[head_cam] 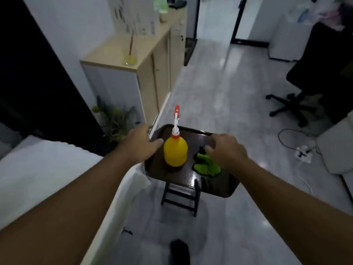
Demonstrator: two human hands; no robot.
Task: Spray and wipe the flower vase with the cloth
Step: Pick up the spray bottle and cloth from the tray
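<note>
A yellow spray bottle [175, 153] with a white and red nozzle stands upright on a dark brown tray [183, 178]. A crumpled green cloth [205, 166] lies on the tray to the bottle's right. My left hand [140, 143] hovers at the tray's left rim, fingers apart, thumb pointing at the bottle without touching it. My right hand [226, 149] is over the cloth's far end, fingers curled down onto it; whether they grip is hidden. A clear glass vase [130, 58] with a reddish stem stands on the wooden cabinet [149, 52] at the far left.
The tray rests on a small black stool [180, 197]. A white-covered surface [57, 169] runs along the left. A leafy plant [116, 119] sits on the floor by the cabinet. A black office chair [309, 87] and a power strip with cable [303, 151] are on the right.
</note>
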